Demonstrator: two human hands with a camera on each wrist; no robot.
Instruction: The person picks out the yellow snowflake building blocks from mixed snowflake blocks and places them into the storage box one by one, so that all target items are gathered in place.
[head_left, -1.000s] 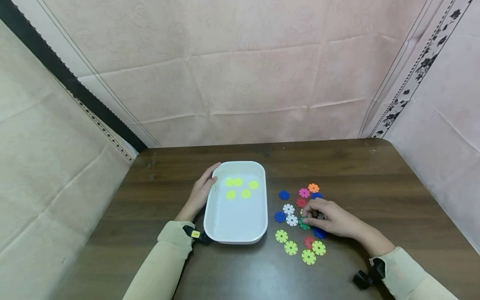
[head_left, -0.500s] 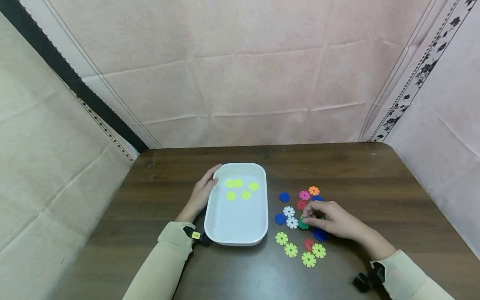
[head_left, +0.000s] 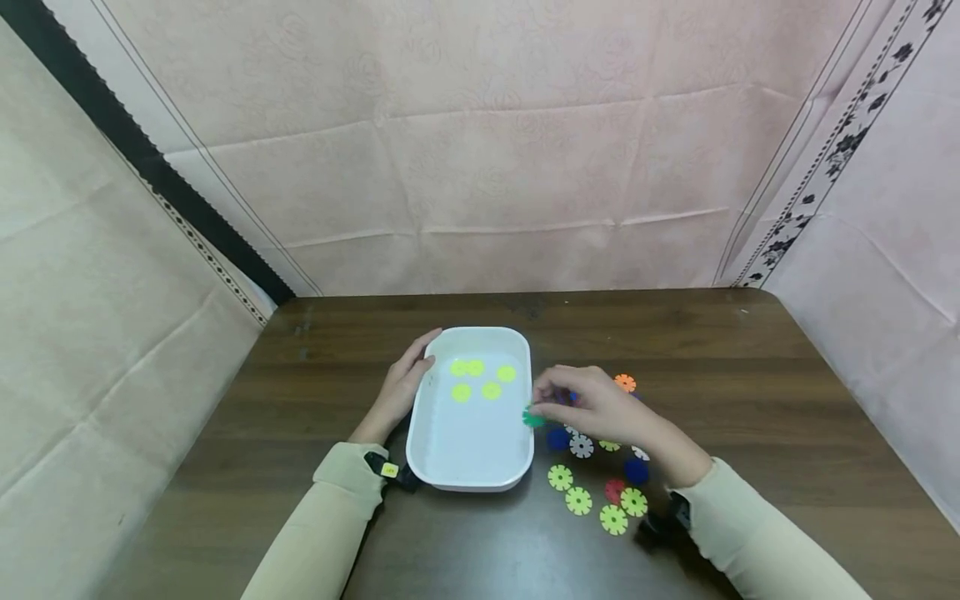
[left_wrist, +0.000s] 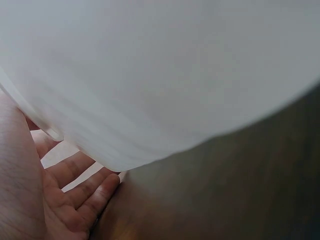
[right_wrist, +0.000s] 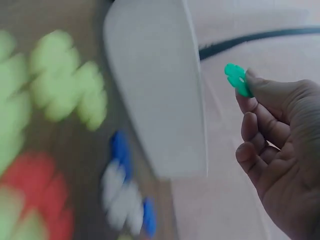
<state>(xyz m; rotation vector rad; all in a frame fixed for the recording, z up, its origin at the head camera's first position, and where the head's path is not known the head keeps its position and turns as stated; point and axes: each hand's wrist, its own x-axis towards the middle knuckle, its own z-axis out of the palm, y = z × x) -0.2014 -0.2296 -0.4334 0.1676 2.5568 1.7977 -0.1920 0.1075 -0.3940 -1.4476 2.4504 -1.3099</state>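
A green notched plastic disc (right_wrist: 238, 80) is pinched between the thumb and index finger of my right hand (head_left: 596, 404), beside the right rim of the white tray (head_left: 472, 450). The right wrist view shows the other fingers loosely curled beneath it. My left hand (head_left: 397, 392) grips the tray's left edge, thumb over the rim and fingers along the outside. From the left wrist, those fingers (left_wrist: 85, 187) appear against the tray's underside. Several yellow-green discs (head_left: 491, 391) lie apart in the far half of the tray.
Right of the tray, loose notched discs lie on the brown table (head_left: 337, 500): yellow-green (head_left: 578, 501), red (head_left: 615, 491), blue (head_left: 636, 472), white (head_left: 581, 447) and orange (head_left: 626, 382). My right hand hides part of this group. A pale cloth (head_left: 487, 167) hangs behind the table.
My right hand has lifted the green disc from the pile and moved left to the tray's right rim. The left hand and the tray have stayed in place.
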